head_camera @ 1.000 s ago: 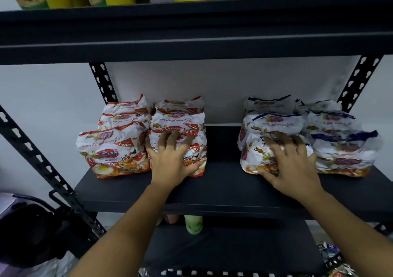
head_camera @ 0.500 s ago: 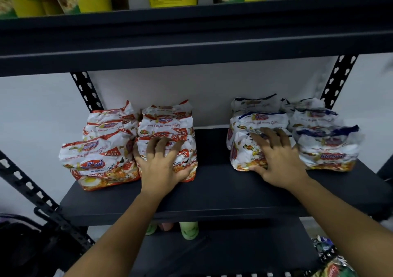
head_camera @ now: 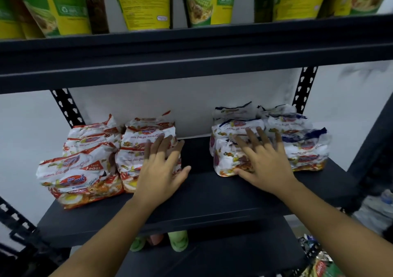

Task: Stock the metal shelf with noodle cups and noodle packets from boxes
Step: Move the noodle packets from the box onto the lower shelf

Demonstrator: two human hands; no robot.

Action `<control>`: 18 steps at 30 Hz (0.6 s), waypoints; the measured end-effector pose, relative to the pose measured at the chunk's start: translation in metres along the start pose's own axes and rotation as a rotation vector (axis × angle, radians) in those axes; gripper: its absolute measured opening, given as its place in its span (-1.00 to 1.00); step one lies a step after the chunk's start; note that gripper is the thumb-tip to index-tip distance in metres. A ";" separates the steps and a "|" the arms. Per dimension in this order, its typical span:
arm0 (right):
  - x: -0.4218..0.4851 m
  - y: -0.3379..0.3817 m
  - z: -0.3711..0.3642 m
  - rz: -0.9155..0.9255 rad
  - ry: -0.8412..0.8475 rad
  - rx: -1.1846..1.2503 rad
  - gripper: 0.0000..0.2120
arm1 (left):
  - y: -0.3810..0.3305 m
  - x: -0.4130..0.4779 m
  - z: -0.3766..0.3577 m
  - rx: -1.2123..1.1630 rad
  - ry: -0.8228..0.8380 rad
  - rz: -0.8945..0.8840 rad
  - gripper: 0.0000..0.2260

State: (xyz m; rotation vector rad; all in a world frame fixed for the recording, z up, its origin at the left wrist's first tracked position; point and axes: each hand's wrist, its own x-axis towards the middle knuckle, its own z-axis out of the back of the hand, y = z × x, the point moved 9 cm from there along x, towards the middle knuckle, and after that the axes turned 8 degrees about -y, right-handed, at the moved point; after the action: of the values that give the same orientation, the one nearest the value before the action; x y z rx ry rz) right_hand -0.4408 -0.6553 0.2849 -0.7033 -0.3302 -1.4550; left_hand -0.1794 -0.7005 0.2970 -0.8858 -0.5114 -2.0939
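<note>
Reaching onto the middle board of a dark metal shelf (head_camera: 212,193), two bare hands press flat against stacks of noodle packets. The left hand (head_camera: 161,168) lies open, fingers straight and slightly spread, with palm and fingertips on the front of a stack of red-and-white packets (head_camera: 144,140). Its thumb points out to the right over the bare board, and it grips nothing. A second red-and-white stack (head_camera: 78,166) touches the first on its left and leans forward near the board's left end. The right hand (head_camera: 268,162) is likewise open, fingers fanned wide, resting on the top and front of a stack of blue-and-white packets (head_camera: 229,149). Its thumb sits low against the bottom packet. Another blue-and-white stack (head_camera: 304,145) stands touching it on the right. A bare strip of board separates the red group from the blue group, between the two hands.

The packets are soft, crinkled plastic pillows, glossy and puckered at their sealed ends (the printing is partly blurred). The shelf boards look matt, smooth and nearly black. They are carried on perforated metal uprights (head_camera: 66,106) against a plain white wall (head_camera: 191,102). On the board above stands a row of tall tapered noodle cups (head_camera: 146,2), yellow and green. Below, green rounded tops (head_camera: 177,240) show on a lower board, too hidden to identify.
</note>
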 end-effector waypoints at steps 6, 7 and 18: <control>-0.013 -0.064 0.024 -0.256 -0.019 0.194 -0.25 | -0.057 0.045 -0.014 -0.298 0.145 0.092 -0.44; -0.014 -0.079 0.025 -0.299 -0.012 0.215 -0.25 | -0.066 0.053 -0.020 -0.338 0.166 0.102 -0.43; -0.023 -0.185 -0.033 -0.257 0.538 0.313 0.16 | -0.099 0.102 -0.114 -0.586 0.572 0.471 0.12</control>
State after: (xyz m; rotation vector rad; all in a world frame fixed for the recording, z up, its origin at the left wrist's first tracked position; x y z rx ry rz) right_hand -0.6299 -0.6508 0.2897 -0.0041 -0.2248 -1.7225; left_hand -0.3503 -0.7619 0.2896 -0.5830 0.5852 -1.9354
